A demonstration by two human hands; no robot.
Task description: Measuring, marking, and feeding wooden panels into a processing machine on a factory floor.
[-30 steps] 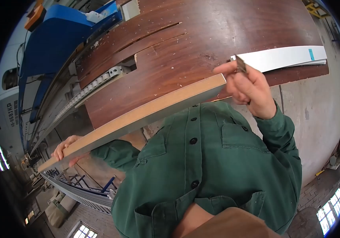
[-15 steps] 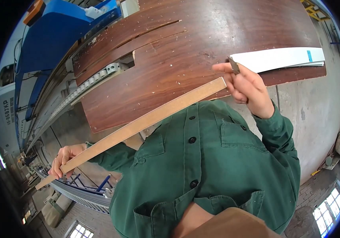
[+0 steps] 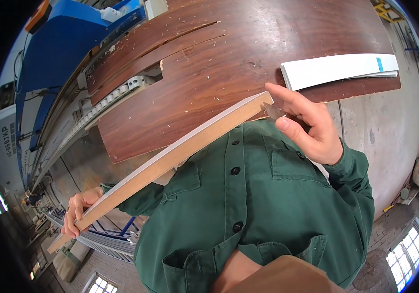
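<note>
A long, narrow board strip with a brown edge and a pale face slants across the front of my body. Its lower left part is in my left hand, the fingers closed around it. At the upper right end of the strip is my right hand. It holds a small, thin metal blade against or very near that end. My right index finger stretches out to the strip's tip, and the thumb is beside the blade. The exact grip on the blade is partly hidden.
A brown wood-grain table with scattered chips lies ahead. White panels are stacked at its right. To the left stands a blue and white machine with a roller track. Metal racking is at lower left.
My right hand has come down with the blade to the strip's end. The strip has rolled so that its pale face shows, and my left hand has shifted slightly down.
</note>
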